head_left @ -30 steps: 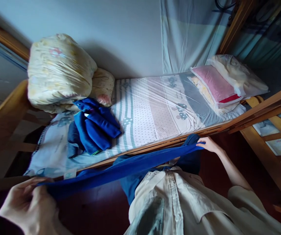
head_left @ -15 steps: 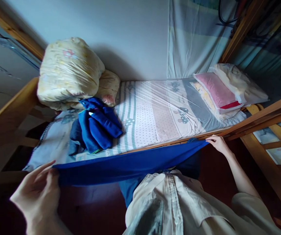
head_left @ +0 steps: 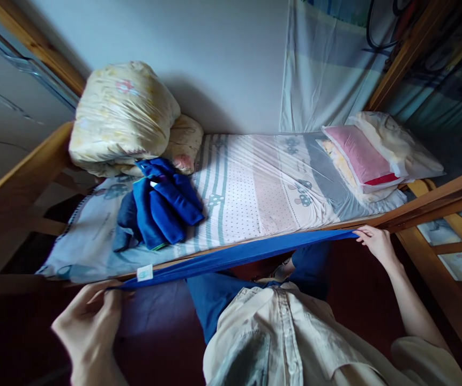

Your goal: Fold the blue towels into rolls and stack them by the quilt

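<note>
A long strip of blue cloth (head_left: 235,253) is stretched low along the near side of the bed, in front of my body. My left hand (head_left: 94,316) pinches one end of it at the lower left. The other end is gripped by my right hand (head_left: 378,244), thumb and fingertips together. A small white tag (head_left: 144,272) shows at the cloth's upper edge near my left hand. On the mattress beyond lies a pile of folded blue clothes (head_left: 164,206), with a darker blue piece (head_left: 127,222) at its left side.
A bulky cream quilt (head_left: 122,118) sits at the bed's left end, beside a patterned pillow (head_left: 186,142). A pink pillow (head_left: 362,153) and plastic-wrapped bedding lie at the right end. A wooden rail (head_left: 444,195) runs along the near right side. A pale curtain (head_left: 315,80) hangs behind.
Both hands have shifted a little to the right in view with the cloth. The strip looks narrower, and more of the white tag shows. The clothes pile has stayed put on the bed.
</note>
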